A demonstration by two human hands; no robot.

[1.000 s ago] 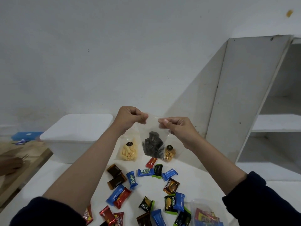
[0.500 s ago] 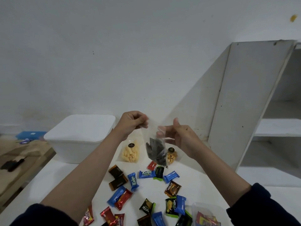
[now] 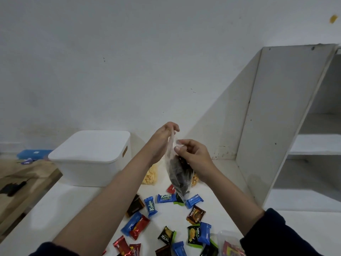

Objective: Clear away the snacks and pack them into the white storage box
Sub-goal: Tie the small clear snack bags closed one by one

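Observation:
I hold a clear plastic bag (image 3: 178,179) of dark snacks up above the table. My left hand (image 3: 163,137) pinches the bag's top edge from behind. My right hand (image 3: 191,154) pinches the bag's front side a little lower. The white storage box (image 3: 92,157) stands at the back left of the white table (image 3: 73,204) with its lid on. Several small wrapped snacks lie below the bag, among them blue Kalpa bars (image 3: 151,206) and Nextar packs (image 3: 196,215). Two clear bags of yellow snacks (image 3: 150,176) stand behind my arms, partly hidden.
A white shelf unit (image 3: 287,126) rises at the right, its side panel close to the table's back corner. A clear bag with red packs (image 3: 229,245) lies at the front right. A wooden surface (image 3: 22,182) sits lower at the left, with a blue object (image 3: 34,153) behind it.
The bag has turned edge-on and now hangs lower. My right hand has moved in from the bag's right corner and pinches its front; my left hand has shifted right and up.

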